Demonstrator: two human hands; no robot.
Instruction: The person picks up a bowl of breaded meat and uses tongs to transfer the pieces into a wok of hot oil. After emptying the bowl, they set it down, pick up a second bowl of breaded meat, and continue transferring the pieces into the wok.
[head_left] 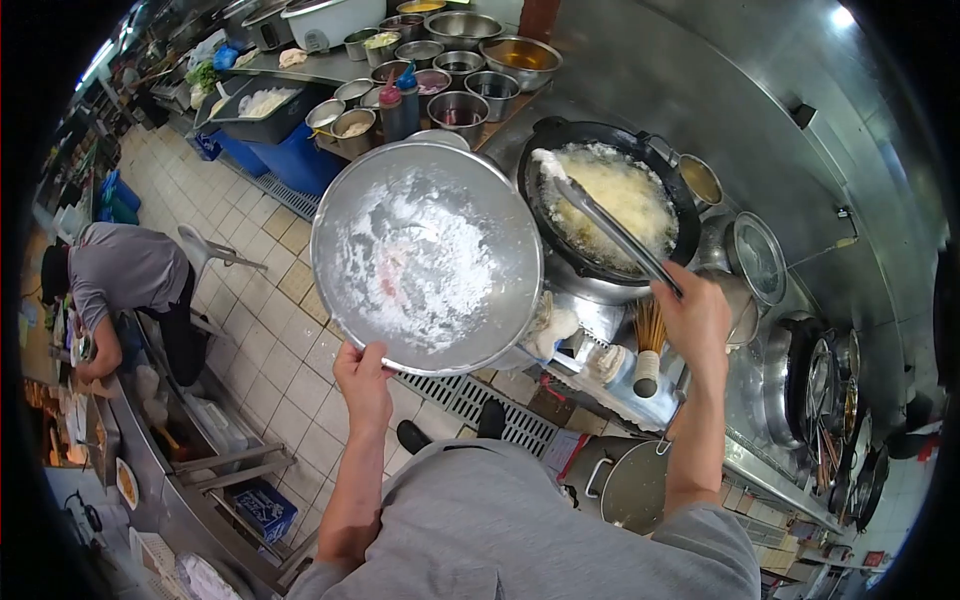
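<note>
My left hand [362,385] grips the near rim of a wide metal bowl [330,225]. White powder [440,270] coats the bowl's inside, with a small pinkish patch in it. My right hand [693,312] is closed around the handle of metal tongs [622,235], which reach over a black wok [690,225]. A white, powdery lump [548,162] shows at the tongs' tip, near the wok's left rim. Pale yellow oil [610,190] bubbles and foams inside the wok.
Metal pots of ingredients [460,110] and squeeze bottles [400,105] crowd the counter behind the bowl. A bamboo brush [648,345] and strainer [757,258] lie right of the wok. At left, another person [130,270] bends over a counter. A large pot [637,485] stands below my right arm.
</note>
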